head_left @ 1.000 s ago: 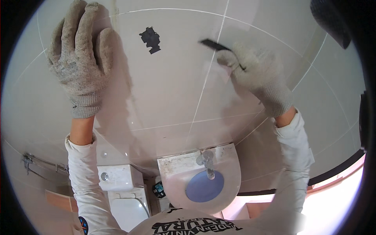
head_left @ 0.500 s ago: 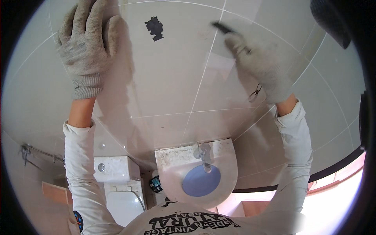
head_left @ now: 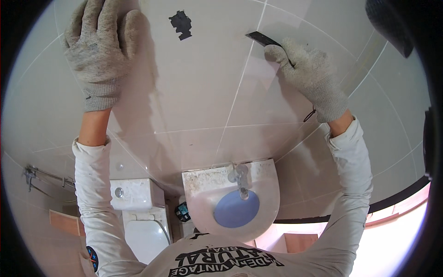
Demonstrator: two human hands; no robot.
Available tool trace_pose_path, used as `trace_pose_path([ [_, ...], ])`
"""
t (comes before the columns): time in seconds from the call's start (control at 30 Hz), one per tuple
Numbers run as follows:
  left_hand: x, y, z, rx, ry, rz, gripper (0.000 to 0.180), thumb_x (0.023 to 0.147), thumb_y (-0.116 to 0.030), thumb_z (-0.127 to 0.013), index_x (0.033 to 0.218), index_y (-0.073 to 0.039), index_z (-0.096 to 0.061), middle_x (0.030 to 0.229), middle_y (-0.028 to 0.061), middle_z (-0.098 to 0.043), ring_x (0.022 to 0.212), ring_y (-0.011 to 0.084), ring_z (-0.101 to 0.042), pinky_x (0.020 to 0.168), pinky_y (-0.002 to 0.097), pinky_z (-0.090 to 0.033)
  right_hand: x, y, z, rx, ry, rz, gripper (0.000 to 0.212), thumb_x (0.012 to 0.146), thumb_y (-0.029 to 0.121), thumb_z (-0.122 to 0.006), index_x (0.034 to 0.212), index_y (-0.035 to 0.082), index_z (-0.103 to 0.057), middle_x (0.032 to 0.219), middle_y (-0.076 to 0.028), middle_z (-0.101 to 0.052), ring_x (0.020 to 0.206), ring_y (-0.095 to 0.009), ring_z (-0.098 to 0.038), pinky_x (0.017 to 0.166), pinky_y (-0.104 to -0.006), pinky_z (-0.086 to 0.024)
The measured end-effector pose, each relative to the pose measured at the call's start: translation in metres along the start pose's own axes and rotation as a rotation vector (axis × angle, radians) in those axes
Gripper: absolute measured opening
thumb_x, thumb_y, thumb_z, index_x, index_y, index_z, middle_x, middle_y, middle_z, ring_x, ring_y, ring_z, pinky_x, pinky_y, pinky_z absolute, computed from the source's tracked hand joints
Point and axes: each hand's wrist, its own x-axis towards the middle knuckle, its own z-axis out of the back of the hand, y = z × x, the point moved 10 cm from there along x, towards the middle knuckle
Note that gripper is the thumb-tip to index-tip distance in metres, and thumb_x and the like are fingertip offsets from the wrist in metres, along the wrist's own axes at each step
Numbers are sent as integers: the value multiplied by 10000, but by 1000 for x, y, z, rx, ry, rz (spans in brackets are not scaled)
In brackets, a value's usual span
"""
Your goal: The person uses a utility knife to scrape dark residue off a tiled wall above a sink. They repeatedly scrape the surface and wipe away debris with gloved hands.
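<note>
My left hand (head_left: 98,44), in a grey-beige knit glove, lies flat against the tiled wall (head_left: 198,87) at the upper left. Its fingers are stretched out and hold nothing. My right hand (head_left: 302,67), gloved alike, is closed around a scraper (head_left: 262,39) with a flat black blade. The blade points up and left, its tip by a white grout line; whether it touches the tile I cannot tell. A thin dark cord loop (head_left: 309,114) hangs below the right glove. Between the hands, nearer the left, a ragged black patch (head_left: 181,25) shows on the tile.
Below the hands is a stained washbasin (head_left: 203,184) with a tap (head_left: 241,177) and a bluish bowl. A white toilet (head_left: 138,196) stands left of it. Shower fittings (head_left: 46,175) are at the far left. A dark object (head_left: 392,27) juts in at the upper right.
The whole view has shifted slightly. My right hand and the scraper have moved a little down along the wall and now look sharper. My left hand stays flat on the tile.
</note>
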Motion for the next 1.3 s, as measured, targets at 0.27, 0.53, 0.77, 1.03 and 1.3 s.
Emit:
trace_pose_path([
  [0.27,0,7,-7,111,103,-55,499,1043,-213,-552,1507,-54,-466,1573,184,-459,1440,372,-427,1213,498,-313,9,-10,2,230,53,-134,378,1040,468,-569,947,132,-714,676,-94,-662,575,-262,-667,531,-389,-513],
  [0.53,-2,7,-6,95,104,-74,460,1025,-210,-569,1443,-26,-509,1539,209,-483,1398,417,-450,1164,522,-363,2,-11,-19,306,114,-183,388,1029,467,-598,975,111,-742,659,-105,-653,549,-257,-638,529,-370,-500],
  [0.77,2,6,-4,124,126,-71,476,1037,-233,-554,1465,-39,-480,1535,204,-485,1401,414,-442,1182,507,-348,14,-4,-12,208,86,-131,369,1052,449,-557,1062,129,-739,686,-103,-675,545,-256,-644,528,-393,-521],
  [1.03,7,0,-1,53,44,-19,506,1050,-249,-531,1514,-64,-447,1593,176,-430,1466,367,-392,1222,502,-301,7,6,-5,216,-27,-68,379,1040,474,-578,1048,133,-744,648,-52,-670,580,-223,-683,557,-384,-534],
  [1.3,-19,-24,-10,111,204,-212,533,960,-446,-663,1443,-234,-584,1543,4,-517,1417,284,-456,1177,510,-336,-12,-8,-35,588,146,-342,286,1053,381,-582,1150,150,-721,749,-70,-698,599,-208,-655,548,-329,-556],
])
